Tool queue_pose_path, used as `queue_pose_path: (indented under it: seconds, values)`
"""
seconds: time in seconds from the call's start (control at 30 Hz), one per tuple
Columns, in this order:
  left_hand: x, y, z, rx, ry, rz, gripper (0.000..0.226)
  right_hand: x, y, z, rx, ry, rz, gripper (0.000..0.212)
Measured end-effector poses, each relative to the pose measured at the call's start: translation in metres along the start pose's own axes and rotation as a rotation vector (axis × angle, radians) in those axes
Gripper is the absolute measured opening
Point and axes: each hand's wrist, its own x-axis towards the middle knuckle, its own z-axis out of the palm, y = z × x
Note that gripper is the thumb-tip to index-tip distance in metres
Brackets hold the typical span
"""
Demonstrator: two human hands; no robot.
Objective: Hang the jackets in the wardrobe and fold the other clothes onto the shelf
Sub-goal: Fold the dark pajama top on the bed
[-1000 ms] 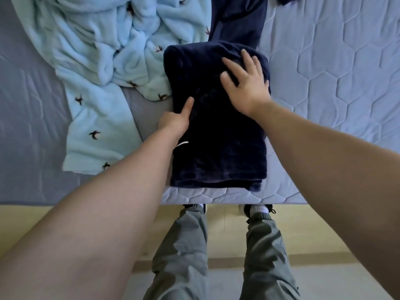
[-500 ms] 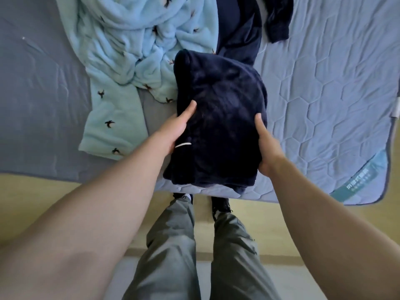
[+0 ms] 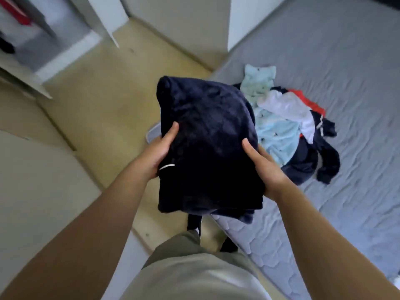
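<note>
We find the left hand (image 3: 161, 151) clamped on the left edge of the folded navy garment (image 3: 207, 148), thumb laid on top, fingers hidden beneath. The right hand (image 3: 263, 167) grips the opposite edge the same way, thumb above and fingers out of sight below. Both hands bear the load; neither is free.

The garment touches no surface and is held in the air before the body, over the floor (image 3: 104, 100) at the bed's corner. Its long axis runs away from the body: the near end sags past the wrists, and the far end is a rounded fold pointing ahead and slightly left.

To the right, the bed (image 3: 350, 94) carries a loose pile of clothes (image 3: 285, 126) — pale blue, white, red and navy pieces, none folded.

The wardrobe (image 3: 30, 37) stands open ahead and to the left of the hands, well apart from them across the floor. A red garment (image 3: 19, 16) hangs inside. That corner is blurred, and we cannot make out the shelf.

Of the 2 hands, the left is nearer the wardrobe. We judge the step in hand to be the carry to the shelf. The far fold already leads that way, so the bundle could enter end-first, provided both grips keep the sagging near layers together.
</note>
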Motion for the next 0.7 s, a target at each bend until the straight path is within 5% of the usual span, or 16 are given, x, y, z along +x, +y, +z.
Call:
queue_pose_path:
  seconds: [0.23,0.7]
  values:
    - [-0.054,0.062,-0.175,-0.277,0.201,0.142,0.073,0.034,-0.101,0.198,-0.274,-0.207,-0.169,0.081]
    - [0.02,0.227,-0.512,-0.507,0.039,0.285,0.06,0.196,-0.229,0.543,-0.32,-0.369,-0.314,0.083]
